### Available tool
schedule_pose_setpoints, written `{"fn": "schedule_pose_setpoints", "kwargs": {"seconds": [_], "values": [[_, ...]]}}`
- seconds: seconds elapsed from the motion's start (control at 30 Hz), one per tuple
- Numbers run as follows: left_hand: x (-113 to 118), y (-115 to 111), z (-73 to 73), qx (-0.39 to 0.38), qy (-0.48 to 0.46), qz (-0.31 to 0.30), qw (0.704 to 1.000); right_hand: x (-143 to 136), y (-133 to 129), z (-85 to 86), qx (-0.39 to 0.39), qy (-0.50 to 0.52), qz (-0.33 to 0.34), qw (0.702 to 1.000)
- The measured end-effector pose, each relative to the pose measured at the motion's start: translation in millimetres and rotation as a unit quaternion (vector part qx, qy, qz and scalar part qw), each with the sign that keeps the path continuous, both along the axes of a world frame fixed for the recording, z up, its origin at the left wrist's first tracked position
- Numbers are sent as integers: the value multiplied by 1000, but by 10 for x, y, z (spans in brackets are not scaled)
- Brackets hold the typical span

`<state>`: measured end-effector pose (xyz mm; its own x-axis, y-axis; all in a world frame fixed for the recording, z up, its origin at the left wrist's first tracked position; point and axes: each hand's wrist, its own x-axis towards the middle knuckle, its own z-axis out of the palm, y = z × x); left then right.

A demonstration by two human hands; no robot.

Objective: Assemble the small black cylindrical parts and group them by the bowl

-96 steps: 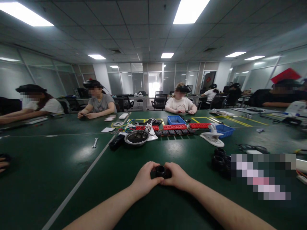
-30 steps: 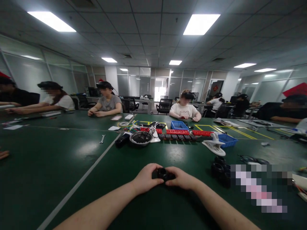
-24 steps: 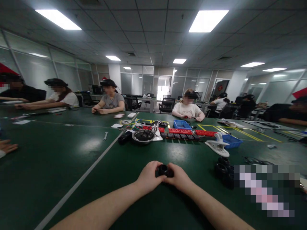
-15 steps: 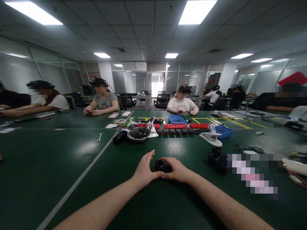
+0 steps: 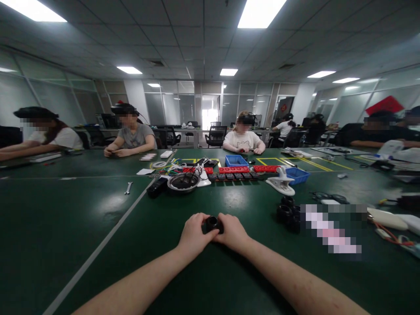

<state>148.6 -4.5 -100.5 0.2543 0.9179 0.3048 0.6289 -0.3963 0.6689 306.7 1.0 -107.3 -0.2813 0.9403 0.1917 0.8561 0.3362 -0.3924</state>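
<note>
A small, round black part (image 5: 212, 222) with a dark hole in its top is between my hands, low over the green table or resting on it; I cannot tell which. My left hand (image 5: 193, 235) is curled round its left side, fingertips at the far rim and thumb across the near side. From the right, my right hand (image 5: 233, 232) grips the same part, its thumb meeting the left thumb in front. My fingers hide most of the part's sides. Several similar black round parts (image 5: 285, 213) stand in a cluster to the right.
Ahead lie a metal dish (image 5: 183, 188) with cables, a black handset (image 5: 157, 187), red strips (image 5: 234, 169), blue bins (image 5: 236, 160) and a white clip (image 5: 282, 183). A wrench (image 5: 128, 188) is at left. Co-workers sit across the table.
My left hand has closed in from spread fingers onto the black part, which both hands now hold. The whole view has shifted slightly.
</note>
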Motion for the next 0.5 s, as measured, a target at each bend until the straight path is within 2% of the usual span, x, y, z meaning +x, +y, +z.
{"fn": "schedule_pose_setpoints", "kwargs": {"seconds": [0.07,0.1,0.2,0.27,0.33,0.5], "values": [[-23,15,17,-4,-2,-31,1000,2,-14,27,26,-31,-2,999],[-43,27,30,-9,-1,-59,998,24,-7,48,20,-27,21,999],[-108,64,71,-28,6,-141,990,144,52,117,-62,42,130,989],[-131,76,91,-35,11,-157,987,223,103,145,-131,87,184,970],[-132,78,96,-36,13,-150,988,268,143,142,-165,106,191,962],[-79,77,41,-43,-17,-118,992,200,135,44,-139,103,132,976]]}}
